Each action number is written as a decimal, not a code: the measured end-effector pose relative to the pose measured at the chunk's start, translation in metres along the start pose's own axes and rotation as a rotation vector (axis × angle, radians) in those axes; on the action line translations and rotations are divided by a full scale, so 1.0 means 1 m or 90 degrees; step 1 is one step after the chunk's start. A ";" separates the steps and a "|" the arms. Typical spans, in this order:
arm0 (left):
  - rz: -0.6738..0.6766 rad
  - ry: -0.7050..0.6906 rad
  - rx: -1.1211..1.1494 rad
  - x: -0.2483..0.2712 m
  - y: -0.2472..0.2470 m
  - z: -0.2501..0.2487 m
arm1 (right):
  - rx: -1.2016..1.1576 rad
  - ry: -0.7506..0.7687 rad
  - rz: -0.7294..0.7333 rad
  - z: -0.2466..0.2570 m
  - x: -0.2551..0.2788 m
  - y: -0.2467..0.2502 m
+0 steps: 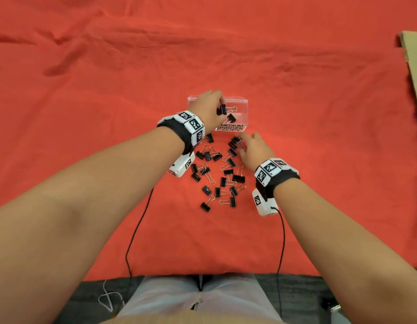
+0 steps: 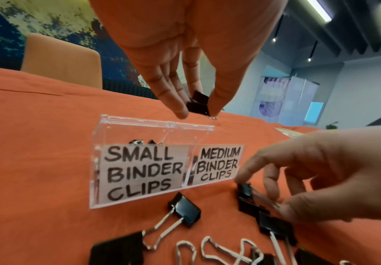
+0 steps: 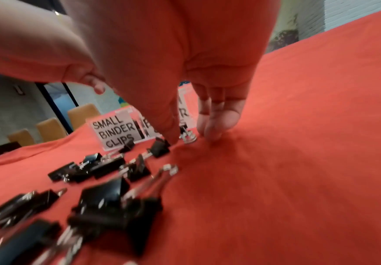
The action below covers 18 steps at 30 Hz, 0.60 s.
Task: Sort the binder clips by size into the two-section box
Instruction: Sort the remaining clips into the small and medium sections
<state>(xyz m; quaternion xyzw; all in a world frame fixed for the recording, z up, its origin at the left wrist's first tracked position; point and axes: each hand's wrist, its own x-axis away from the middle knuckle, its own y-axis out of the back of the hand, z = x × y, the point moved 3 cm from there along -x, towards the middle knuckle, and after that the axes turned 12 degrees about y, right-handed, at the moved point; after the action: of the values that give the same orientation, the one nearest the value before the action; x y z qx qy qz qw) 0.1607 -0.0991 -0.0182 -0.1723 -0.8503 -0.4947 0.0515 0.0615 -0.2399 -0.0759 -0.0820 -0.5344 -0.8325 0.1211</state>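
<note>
Left hand (image 1: 206, 106) is up over the clear two-section box (image 2: 139, 123), thumb and fingertips (image 2: 180, 112) pinching a black binder clip (image 2: 198, 105) by its body, wire handles poking out to the right in the head view. It hangs above the box's open top, over the right-hand section, the one labelled MEDIUM BINDER CLIPS (image 2: 219, 165). One black clip (image 1: 231, 118) already lies inside that section. Next door, the section labelled SMALL BINDER CLIPS (image 2: 143, 173) shows a few clip tops just peeking above the label.

Down to the right hand (image 1: 255, 148), low on the red cloth (image 1: 109, 90) just in front of the box's right corner. Thumb and fingers come down around a small clip (image 3: 187, 137) at the far end of the pile; the fingertips (image 3: 214, 138) touch the cloth beside its silver handles. Whether the clip is actually gripped, I cannot tell; the wrist view is blurred there.

Spreading out from both hands, the loose pile of binder clips (image 1: 220, 174) lies scattered on the cloth between the wrists, black bodies, silver wire handles, two sizes mixed, some touching, some apart. Both wrists wear marker-patterned camera bands (image 1: 191, 123), cables trailing back toward the person. Cloth covers the counter; a cardboard edge (image 1: 413, 66) sits far right
</note>
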 end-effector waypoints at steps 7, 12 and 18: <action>0.024 -0.018 -0.096 -0.012 -0.015 -0.016 | -0.063 -0.004 -0.070 -0.007 0.015 -0.013; -0.004 -0.061 -0.078 0.012 -0.020 -0.009 | -0.145 0.019 -0.095 -0.008 0.016 -0.013; 0.055 -0.073 -0.095 0.064 -0.060 0.014 | -0.278 -0.066 -0.066 -0.018 0.018 -0.003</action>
<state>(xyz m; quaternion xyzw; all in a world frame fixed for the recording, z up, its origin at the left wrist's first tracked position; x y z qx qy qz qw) 0.0812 -0.0984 -0.0579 -0.2400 -0.8044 -0.5434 0.0113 0.0433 -0.2573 -0.0819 -0.1216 -0.3506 -0.9281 0.0297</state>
